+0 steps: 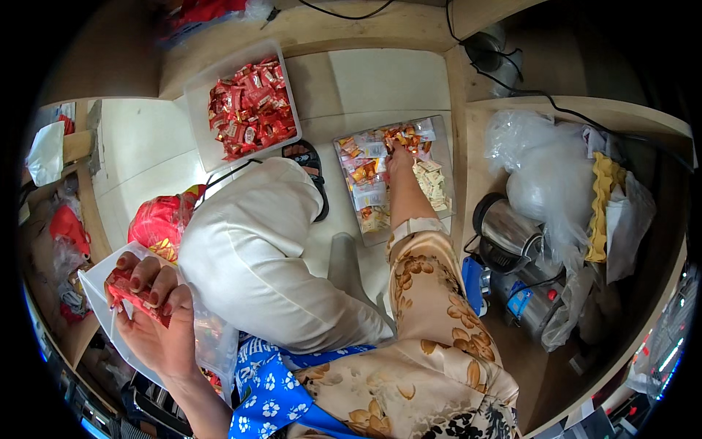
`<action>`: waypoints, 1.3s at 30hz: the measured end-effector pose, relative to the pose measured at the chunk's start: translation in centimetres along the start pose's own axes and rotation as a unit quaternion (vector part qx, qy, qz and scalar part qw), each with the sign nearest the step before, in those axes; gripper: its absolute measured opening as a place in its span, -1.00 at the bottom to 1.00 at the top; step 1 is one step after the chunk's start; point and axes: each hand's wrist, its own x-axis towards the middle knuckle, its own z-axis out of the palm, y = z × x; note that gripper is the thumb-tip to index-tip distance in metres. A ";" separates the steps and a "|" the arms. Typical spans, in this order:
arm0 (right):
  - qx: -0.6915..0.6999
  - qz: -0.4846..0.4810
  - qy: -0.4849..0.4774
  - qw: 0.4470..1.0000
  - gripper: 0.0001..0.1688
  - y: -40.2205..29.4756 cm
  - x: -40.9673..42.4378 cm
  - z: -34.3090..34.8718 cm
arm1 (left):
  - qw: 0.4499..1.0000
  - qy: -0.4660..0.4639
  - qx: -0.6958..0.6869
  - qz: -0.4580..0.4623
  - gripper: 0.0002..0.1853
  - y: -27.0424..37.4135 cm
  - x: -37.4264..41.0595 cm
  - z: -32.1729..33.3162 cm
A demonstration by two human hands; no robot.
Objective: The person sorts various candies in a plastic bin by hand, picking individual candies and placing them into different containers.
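Observation:
My left hand [159,313] is raised at the lower left, its fingers curled around red wrapped sweets [122,285]; how many it holds is hard to see. Below it is a white plastic box [93,285], partly hidden by the hand. My right hand [400,156] reaches into a shallow clear plastic box [378,237] on the floor. Its fingertips are among orange-wrapped sweets [408,133] and partly hidden. Cream-coloured wrapped pieces [430,184] and small clear packets [370,196] lie in the same box. To the left, a deeper translucent bin [200,110] holds many red-wrapped sweets [249,107].
A red plastic bag [159,219] rests on the floor beside my bent leg [258,241]. On the wooden shelf at right are a metal kettle [507,228], clear plastic bags [554,192] and a blue device [473,285]. A black cable [554,104] hangs across the upper shelf.

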 end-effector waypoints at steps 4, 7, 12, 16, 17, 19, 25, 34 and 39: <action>0.049 0.039 0.003 0.998 -0.88 0.7 2.7 0.3 | 1.000 -0.003 -0.011 -0.005 -0.62 -0.1 -0.3 0.1; 0.097 0.021 -0.087 0.991 -0.93 2.0 9.9 -2.2 | 0.999 -0.013 -0.003 -0.031 -0.64 0.5 0.7 1.2; 0.027 0.033 -0.034 0.999 -0.86 0.8 4.4 -0.6 | 1.000 0.019 -0.011 0.009 -0.64 0.0 -0.4 -0.2; 0.030 0.064 -0.020 0.997 -0.82 0.2 4.1 0.2 | 1.000 0.022 -0.011 0.004 -0.62 0.1 -0.5 0.2; 0.010 0.077 -0.019 0.997 -0.82 0.1 4.4 0.3 | 1.000 0.019 -0.009 0.001 -0.62 0.2 -0.4 0.3; 0.037 0.090 -0.011 0.995 -0.81 -0.2 4.5 0.4 | 1.000 0.022 -0.006 0.003 -0.62 0.1 -0.4 0.4; 0.122 -0.027 0.013 0.992 -0.83 0.5 3.8 -0.7 | 1.000 0.003 -0.012 -0.009 -0.61 0.4 -0.2 0.1; -0.036 -0.261 -0.176 0.948 -0.75 -0.6 -16.4 -2.4 | 0.999 0.036 0.005 -0.008 -0.65 0.2 -0.4 0.9; -0.082 -0.388 -0.362 0.844 -0.65 -2.3 -31.0 -1.3 | 1.000 0.018 -0.009 -0.017 -0.65 0.2 -0.5 0.2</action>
